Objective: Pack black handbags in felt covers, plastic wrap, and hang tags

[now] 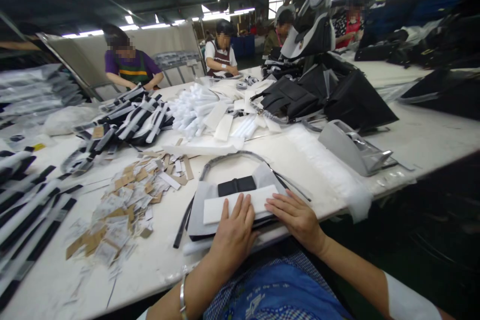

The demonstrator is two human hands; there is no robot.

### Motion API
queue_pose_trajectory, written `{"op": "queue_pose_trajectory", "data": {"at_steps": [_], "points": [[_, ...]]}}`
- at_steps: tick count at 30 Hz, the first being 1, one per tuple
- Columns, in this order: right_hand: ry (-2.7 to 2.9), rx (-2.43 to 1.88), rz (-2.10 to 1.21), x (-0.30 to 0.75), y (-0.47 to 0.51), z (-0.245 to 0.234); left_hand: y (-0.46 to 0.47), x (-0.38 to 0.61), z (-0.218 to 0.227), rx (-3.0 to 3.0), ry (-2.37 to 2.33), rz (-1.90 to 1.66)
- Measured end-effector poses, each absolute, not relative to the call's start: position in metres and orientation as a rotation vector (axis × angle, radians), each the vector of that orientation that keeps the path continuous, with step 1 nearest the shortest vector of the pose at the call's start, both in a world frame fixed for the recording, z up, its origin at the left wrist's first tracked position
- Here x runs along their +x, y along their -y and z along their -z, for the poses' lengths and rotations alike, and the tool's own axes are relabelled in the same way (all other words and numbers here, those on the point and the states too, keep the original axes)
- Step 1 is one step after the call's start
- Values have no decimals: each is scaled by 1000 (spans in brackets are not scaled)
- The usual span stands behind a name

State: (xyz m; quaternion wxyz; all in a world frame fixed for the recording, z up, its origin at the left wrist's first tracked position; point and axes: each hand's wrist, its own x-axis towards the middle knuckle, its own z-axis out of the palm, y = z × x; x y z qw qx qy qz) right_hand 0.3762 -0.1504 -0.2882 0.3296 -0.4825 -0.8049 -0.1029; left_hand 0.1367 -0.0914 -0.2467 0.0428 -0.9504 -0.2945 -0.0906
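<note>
Strip [215, 211], white, lies on grey bag [197, 207] at lower centre; left hand [234, 234] and right hand [296, 216] press it, grips wide, holding nothing. Uneven pressure could skew strip.

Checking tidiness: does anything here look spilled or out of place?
Paper tags lie scattered in a loose heap left of the left hand, and a white foam sheet droops over the table edge beside the right hand. Nothing looks damaged.
</note>
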Motion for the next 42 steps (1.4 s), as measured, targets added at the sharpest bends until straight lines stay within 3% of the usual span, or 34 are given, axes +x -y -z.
{"op": "queue_pose_trajectory", "data": {"at_steps": [8,12,16,20,26,38,42], "points": [[2075,-1286,241,371,155,283,90,139,280,-2670,791,587],[1756,-1389,171,378,179,280,93,138,283,-2627,796,685],[1188,-1697,-264,387,199,286,92,138,286,-2608,795,678],[1000,-1717,-841,386,191,285,88,136,292,-2596,780,703],[864,-1589,-1108,378,172,272,82,136,303,-2564,743,775],[1111,-1834,-879,376,169,270,72,138,322,-2411,715,921],[1043,-1680,-946,368,167,271,66,141,333,-2292,710,1002]]}}
